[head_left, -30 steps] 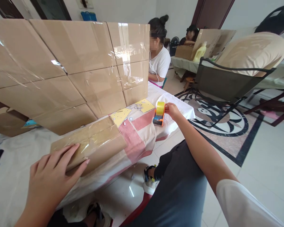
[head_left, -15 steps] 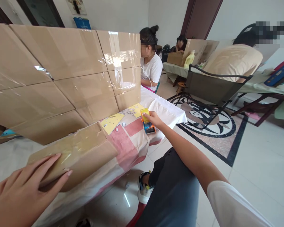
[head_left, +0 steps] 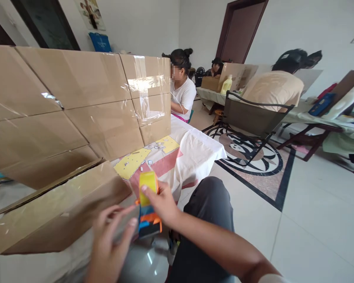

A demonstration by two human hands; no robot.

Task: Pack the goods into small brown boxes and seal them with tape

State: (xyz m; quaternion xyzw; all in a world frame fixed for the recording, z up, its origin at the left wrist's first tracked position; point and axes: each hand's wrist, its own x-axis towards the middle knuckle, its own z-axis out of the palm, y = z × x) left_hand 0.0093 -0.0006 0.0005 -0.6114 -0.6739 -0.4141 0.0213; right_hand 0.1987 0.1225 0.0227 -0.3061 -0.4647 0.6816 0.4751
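Observation:
My right hand is closed around a tape dispenser with a yellow roll, orange trim and a blue and black lower end. Close to the dispenser's left side is my left hand, blurred, its thumb and fingers apart. Whether it touches the dispenser or any tape is unclear. A small cardboard box sits left of both hands on the cloth-covered table, its top edge showing a gap. Behind it stands a tall wall of taped cardboard boxes.
A patterned tablecloth covers the table beside my right knee. Beyond the boxes sits a person in a white shirt. To the right are a folding chair, another person in a beige shirt and further tables.
My right hand has brought the tape dispenser nearer and to the left. My left hand has left the small box and moved right beside the dispenser. The small box now sits further left, tilted differently.

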